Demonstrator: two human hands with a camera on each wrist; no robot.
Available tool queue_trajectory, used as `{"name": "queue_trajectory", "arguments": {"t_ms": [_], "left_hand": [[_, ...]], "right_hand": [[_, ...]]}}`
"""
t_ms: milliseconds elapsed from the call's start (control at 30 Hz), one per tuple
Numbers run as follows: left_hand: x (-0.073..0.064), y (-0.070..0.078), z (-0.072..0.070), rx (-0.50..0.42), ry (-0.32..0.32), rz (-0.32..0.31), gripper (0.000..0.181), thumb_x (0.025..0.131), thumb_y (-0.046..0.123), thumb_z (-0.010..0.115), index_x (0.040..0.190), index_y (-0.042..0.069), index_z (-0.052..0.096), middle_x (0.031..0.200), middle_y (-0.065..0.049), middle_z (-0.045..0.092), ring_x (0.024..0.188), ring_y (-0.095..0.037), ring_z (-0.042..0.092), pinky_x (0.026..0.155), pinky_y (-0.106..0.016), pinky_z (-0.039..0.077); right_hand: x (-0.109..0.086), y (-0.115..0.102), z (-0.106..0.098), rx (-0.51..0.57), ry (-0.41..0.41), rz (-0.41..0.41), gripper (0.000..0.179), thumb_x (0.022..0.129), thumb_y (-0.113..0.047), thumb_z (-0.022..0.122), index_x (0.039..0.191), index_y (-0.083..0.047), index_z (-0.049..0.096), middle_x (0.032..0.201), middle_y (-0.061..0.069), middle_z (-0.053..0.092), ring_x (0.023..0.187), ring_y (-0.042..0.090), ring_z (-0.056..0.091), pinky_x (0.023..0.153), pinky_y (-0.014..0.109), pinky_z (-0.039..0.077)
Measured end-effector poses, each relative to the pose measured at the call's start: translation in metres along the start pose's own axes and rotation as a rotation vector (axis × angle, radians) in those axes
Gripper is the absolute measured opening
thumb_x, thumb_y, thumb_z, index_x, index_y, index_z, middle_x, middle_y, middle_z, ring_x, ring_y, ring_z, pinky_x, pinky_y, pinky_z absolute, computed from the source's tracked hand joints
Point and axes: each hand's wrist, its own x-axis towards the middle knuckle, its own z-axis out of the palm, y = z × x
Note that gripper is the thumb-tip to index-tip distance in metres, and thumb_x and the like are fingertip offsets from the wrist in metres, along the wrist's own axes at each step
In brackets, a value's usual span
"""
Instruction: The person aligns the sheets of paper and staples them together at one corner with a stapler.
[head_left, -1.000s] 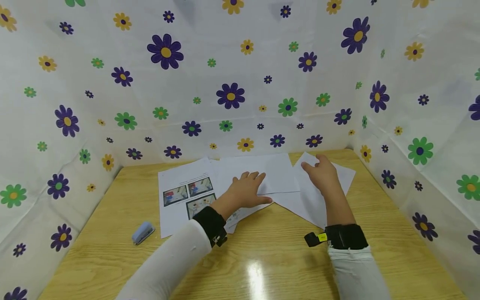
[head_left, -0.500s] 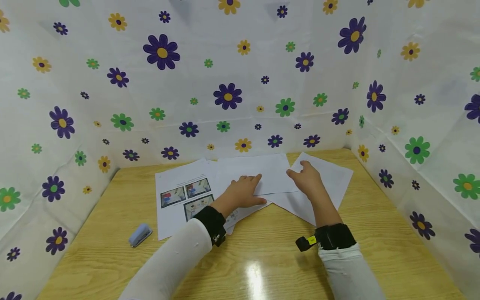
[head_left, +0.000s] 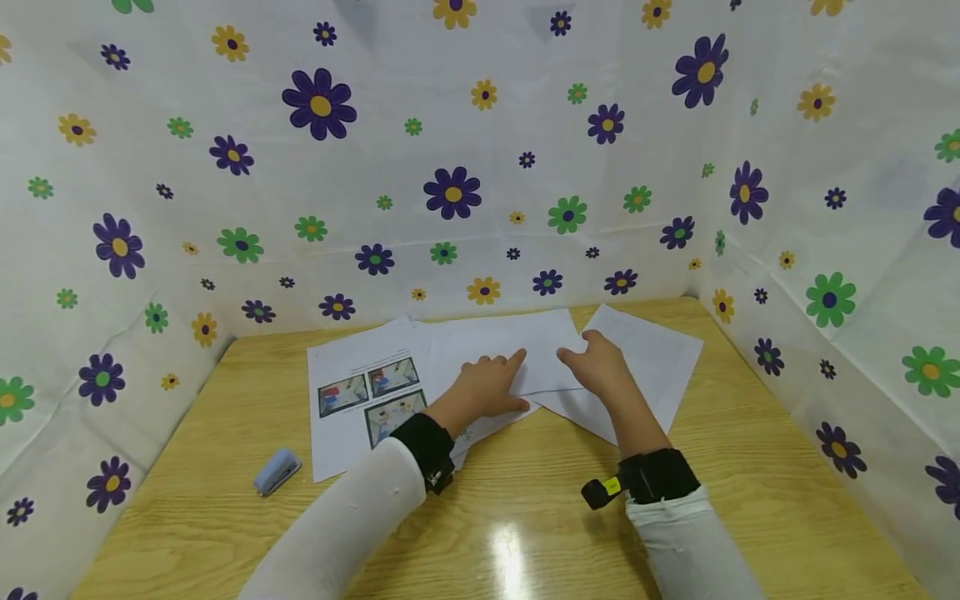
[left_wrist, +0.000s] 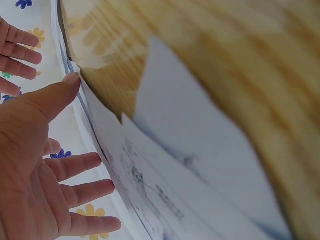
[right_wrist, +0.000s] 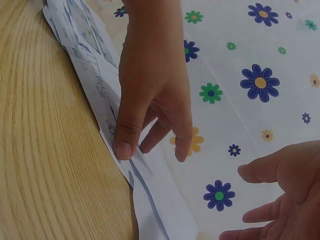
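My left hand (head_left: 483,387) reaches over the middle of the spread papers, thumb apart from the fingers. In the right wrist view, the left hand's thumb (right_wrist: 124,150) and fingertips touch a blank white sheet (head_left: 480,333). My right hand (head_left: 600,367) is over that sheet's right end, fingers and thumb spread, holding nothing. Whether it touches the paper I cannot tell. Under and beside the blank sheet lie a printed sheet with pictures (head_left: 330,442) on the left and another white sheet (head_left: 660,358) on the right, tilted at an angle.
A small blue stapler (head_left: 277,472) rests on the wooden table (head_left: 540,517), left of the papers. A white flower-patterned cloth (head_left: 390,150) stands behind the table and along both sides. Each wrist wears a black strap.
My right hand has moved left, from over the right sheet to the blank sheet's right end. The left hand has stayed nearly in place, its fingers drawn slightly closer together.
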Motion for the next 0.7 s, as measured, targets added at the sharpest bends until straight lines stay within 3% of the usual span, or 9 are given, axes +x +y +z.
{"name": "queue_trajectory", "arguments": {"t_ms": [300,700], "left_hand": [[0.0,0.006,-0.002,0.063,0.003,0.001,0.09,0.091,0.061,0.069,0.162,0.023,0.03,0.146,-0.008,0.059,0.125,-0.033,0.06,0.1,-0.057,0.05],[-0.003,0.015,-0.004,0.169,0.021,0.04,0.076,0.093,0.057,0.069,0.156,0.022,0.043,0.134,-0.005,0.067,0.114,-0.03,0.067,0.093,-0.053,0.056]], "right_hand": [[-0.001,-0.002,0.007,-0.02,-0.015,0.0,0.073,0.101,-0.043,0.059,0.154,0.002,0.036,0.15,0.028,0.05,0.137,0.044,0.05,0.109,0.058,0.044],[-0.001,-0.004,0.008,-0.001,-0.037,0.029,0.071,0.1,-0.045,0.06,0.151,0.0,0.041,0.154,0.025,0.045,0.139,0.042,0.047,0.109,0.058,0.045]]}}
